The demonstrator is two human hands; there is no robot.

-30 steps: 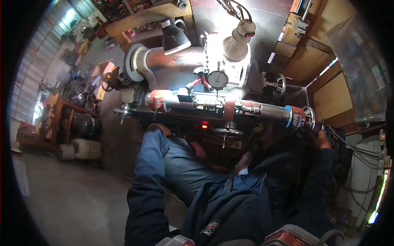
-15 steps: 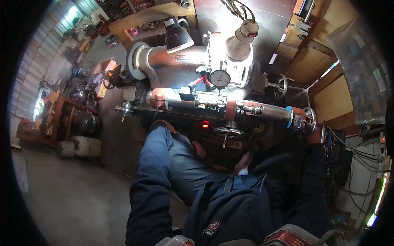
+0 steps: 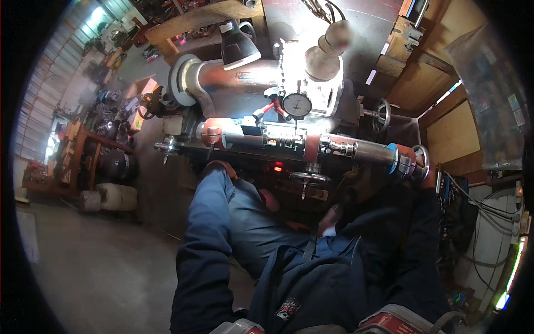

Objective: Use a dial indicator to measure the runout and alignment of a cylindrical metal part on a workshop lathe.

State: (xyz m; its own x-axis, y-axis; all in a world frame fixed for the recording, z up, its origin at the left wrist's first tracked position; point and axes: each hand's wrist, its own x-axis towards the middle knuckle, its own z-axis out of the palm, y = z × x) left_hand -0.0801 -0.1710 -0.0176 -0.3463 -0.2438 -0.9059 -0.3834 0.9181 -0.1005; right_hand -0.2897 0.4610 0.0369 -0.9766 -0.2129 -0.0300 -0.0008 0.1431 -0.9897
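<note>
My left hand (image 3: 221, 169) rests by my bent knee, below the red clamp (image 3: 213, 135) at the shaft assembly's left; its fingers are mostly hidden. My right hand (image 3: 426, 181) grips the rim of the chrome handwheel (image 3: 423, 156) at the right end, beside the blue-banded collar (image 3: 403, 158). A long steel shaft assembly (image 3: 359, 148) runs crosswise through red collars. A round dial indicator (image 3: 296, 104), beside a red-and-black jointed arm (image 3: 270, 107), has its stem down on the middle of the assembly. A second, horizontal handwheel (image 3: 308, 177) hangs below the middle collar.
A lit work lamp (image 3: 236, 44), a large flanged housing (image 3: 233, 80) and another handwheel (image 3: 382, 114) stand behind. Wooden panels (image 3: 448, 128), cables (image 3: 486, 197) and plastic sheeting (image 3: 484, 94) line the right. Cluttered stands (image 3: 83, 161) and a pale container (image 3: 117, 197) are at the left.
My right hand and forearm have moved slightly up and leftward at the handwheel. The view has shifted a little; my left hand stays by the knee.
</note>
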